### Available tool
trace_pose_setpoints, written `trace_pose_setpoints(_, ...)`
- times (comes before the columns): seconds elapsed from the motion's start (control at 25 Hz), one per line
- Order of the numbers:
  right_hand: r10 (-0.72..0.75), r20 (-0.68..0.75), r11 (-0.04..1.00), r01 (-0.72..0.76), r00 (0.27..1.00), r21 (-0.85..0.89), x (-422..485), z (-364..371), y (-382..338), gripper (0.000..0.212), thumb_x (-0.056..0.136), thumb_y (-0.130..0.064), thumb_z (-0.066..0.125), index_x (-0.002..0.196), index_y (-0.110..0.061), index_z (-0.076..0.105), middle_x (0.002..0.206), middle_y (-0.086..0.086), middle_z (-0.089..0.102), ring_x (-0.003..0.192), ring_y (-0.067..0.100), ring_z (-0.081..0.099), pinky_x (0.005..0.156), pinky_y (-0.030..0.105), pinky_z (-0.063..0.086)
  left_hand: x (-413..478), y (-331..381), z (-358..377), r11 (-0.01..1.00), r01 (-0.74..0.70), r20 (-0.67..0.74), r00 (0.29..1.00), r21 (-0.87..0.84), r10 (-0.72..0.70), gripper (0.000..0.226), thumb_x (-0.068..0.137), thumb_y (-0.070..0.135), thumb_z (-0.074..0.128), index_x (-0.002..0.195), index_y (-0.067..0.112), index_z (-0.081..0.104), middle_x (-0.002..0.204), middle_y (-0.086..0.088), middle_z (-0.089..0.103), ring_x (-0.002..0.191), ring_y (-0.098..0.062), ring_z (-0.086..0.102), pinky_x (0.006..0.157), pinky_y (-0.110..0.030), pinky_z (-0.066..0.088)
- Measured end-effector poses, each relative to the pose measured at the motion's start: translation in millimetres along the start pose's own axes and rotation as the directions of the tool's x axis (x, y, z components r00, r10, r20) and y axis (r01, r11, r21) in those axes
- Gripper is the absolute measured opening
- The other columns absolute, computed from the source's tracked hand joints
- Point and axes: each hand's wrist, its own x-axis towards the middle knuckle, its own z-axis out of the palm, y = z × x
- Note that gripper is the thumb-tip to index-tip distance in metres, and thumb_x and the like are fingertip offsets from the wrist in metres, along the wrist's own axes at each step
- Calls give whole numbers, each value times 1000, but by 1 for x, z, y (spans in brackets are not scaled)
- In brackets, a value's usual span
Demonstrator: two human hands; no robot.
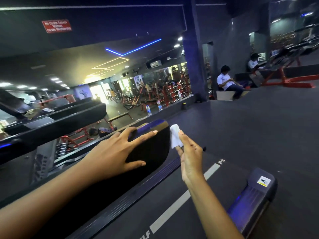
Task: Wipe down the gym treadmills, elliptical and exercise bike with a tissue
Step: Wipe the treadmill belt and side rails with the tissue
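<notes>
Nearest: the treadmill belt (198,213), dark, with a white stripe (179,202) running lengthwise. At its right rear corner sits an end cap (255,190) bearing a yellow sticker (263,181).

The left hand (114,152) lies flat on the black side cover (155,149) at the belt's left edge, fingers straight and spread apart. The right hand (190,157) pinches a white tissue (175,137) between thumb and fingers. The tissue is at the cover's rear end edge; contact cannot be confirmed.

Beyond is dark matte floor (259,126). Water bottles (148,110) stand along the base of a wall mirror (86,75), with a red sign (56,26) above. At far right a seated person (227,81) is beside a red machine frame (296,81).
</notes>
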Motion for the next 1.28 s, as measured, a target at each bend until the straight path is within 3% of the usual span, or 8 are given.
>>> trace_pose_setpoints(0.12, -41, 231, 999, 44, 972, -5, 22, 9, -2, 17, 89, -9, 58, 98, -14, 71, 100, -5, 72, 104, 10, 64, 92, 26, 49, 0, 2, 2, 1000, 13, -84, 996, 10, -12, 76, 77, 79, 21, 143, 56, -11, 146, -8, 34, 120, -26, 53, 90, -37, 51)
trace_pose_setpoints(0.24, -97, 325, 994, 108, 941, -17, 27, 4, 10, 21, 91, -10, 56, 106, -17, 69, 109, -5, 70, 112, 12, 60, 97, 29, 46, -2, 1, 3, 994, 25, -131, 991, 107, -10, 76, 83, 74, 29, 150, 44, 8, 136, -10, 48, 106, -24, 64, 78, -34, 56)
trace_pose_setpoints(0.4, -53, 293, 998, 43, 955, 38, 8, -23, 37, 22, 80, -24, 67, 101, -27, 70, 108, -6, 70, 108, 11, 62, 90, 25, 50, -2, 2, 2, 998, 53, -74, 996, 40, -50, 76, 82, 75, 31, 148, 48, 6, 143, -7, 39, 115, -26, 58, 84, -43, 56)
trace_pose_setpoints(0.56, 41, 293, 999, -42, 955, 0, -11, -41, 57, 26, 78, -18, 65, 103, -22, 69, 106, -8, 70, 106, 9, 63, 90, 27, 52, -2, 4, -1, 994, 69, -58, 996, 87, -64, 76, 83, 75, 33, 149, 45, 10, 141, -8, 41, 111, -29, 60, 81, -45, 57)
trace_pose_setpoints(0.72, -44, 320, 995, 14, 947, 96, 29, -22, 33, 27, 81, -18, 60, 107, -21, 67, 106, -13, 69, 109, 4, 60, 85, 14, 47, -2, 7, -3, 993, 78, -52, 996, 93, -73, 76, 84, 74, 33, 150, 44, 12, 140, -8, 41, 113, -28, 60, 81, -42, 57)
trace_pose_setpoints(0.84, -128, 430, 992, 111, 894, 65, 45, 0, 23, 28, 89, -6, 56, 114, -15, 64, 114, -8, 67, 116, 8, 56, 91, 16, 45, -1, 6, -3, 993, 89, -46, 995, 78, -86, 76, 83, 74, 34, 149, 45, 11, 141, -7, 40, 114, -28, 58, 81, -43, 57)
trace_pose_setpoints(0.96, -57, 379, 998, 38, 924, 57, 27, -8, 37, 35, 90, 3, 50, 112, -21, 63, 111, -12, 68, 114, 8, 58, 89, 20, 48, -1, 5, -1, 992, 74, -61, 996, 101, -68, 75, 84, 73, 34, 150, 43, 13, 140, -8, 42, 110, -28, 60, 79, -41, 57)
trace_pose_setpoints(1.28, 48, 136, 999, -50, 990, 15, -26, -26, 63, 32, 88, -5, 57, 104, -31, 65, 102, -20, 69, 107, 3, 61, 90, 23, 49, 0, 0, 4, 997, 46, -54, 998, 61, -43, 76, 82, 76, 28, 147, 50, 0, 142, -12, 38, 117, -32, 55, 90, -47, 53)
